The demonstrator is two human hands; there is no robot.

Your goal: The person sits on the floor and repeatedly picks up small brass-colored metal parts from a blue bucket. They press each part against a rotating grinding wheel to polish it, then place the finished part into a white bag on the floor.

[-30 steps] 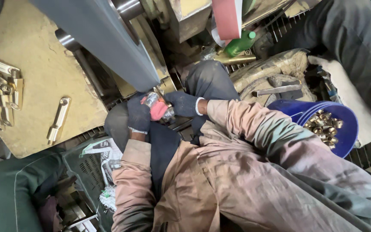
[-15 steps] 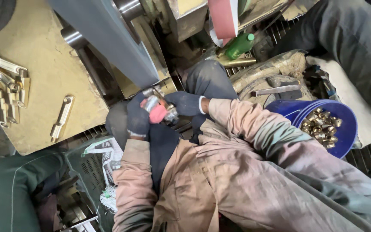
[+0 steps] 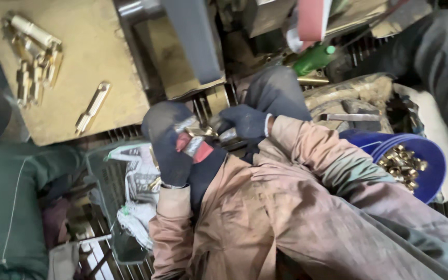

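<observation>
Both my hands wear dark work gloves and meet in front of my chest. My left hand (image 3: pixel 168 140) is closed around a small brass fitting (image 3: pixel 198 136) with a red taped part, just below a grey machine bar. My right hand (image 3: pixel 245 122) grips the same piece from the right side, fingers curled over its metal end. My sleeves are dusty pink-brown. Most of the fitting is hidden between the gloves.
A tan board (image 3: pixel 68 67) at upper left carries several brass parts (image 3: pixel 35 57) and one loose brass piece (image 3: pixel 93 107). A blue bucket (image 3: pixel 431 155) of brass fittings stands at right. A green bottle (image 3: pixel 315 59), a sack and another person's dark sleeve lie beyond.
The view has drifted, so the board and brass parts sit lower and more to the right. My hands stay clasped on the fitting, with the red taped part now turned lower.
</observation>
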